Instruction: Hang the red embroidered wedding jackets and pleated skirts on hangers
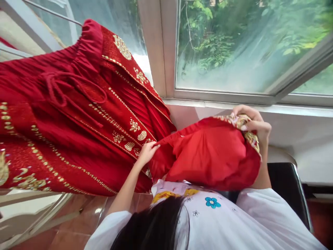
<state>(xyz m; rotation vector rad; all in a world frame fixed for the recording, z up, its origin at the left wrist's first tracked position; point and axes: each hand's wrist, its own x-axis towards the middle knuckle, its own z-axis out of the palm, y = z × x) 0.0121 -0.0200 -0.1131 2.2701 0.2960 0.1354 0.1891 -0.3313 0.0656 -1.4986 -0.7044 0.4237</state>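
Observation:
A red garment point(208, 156) with a smooth lining and a gold-embroidered edge is stretched between my two hands in front of my chest. My left hand point(148, 152) pinches its left edge, close beside a hanging red skirt point(85, 139). Fingers of my right hand point(253, 123) are closed on the embroidered edge at the far right, with the thumb on the near side. Gold beadwork, pleats and a tied drawstring show on the skirt. Whether the garment and the skirt join behind my left hand, I cannot tell.
Framed windows point(223, 93) with greenery outside rise ahead, above a white wall. A black padded seat point(283, 180) is at my right. White metal rails point(39, 24) stand at the upper left, and brown floor tiles point(75, 222) show below.

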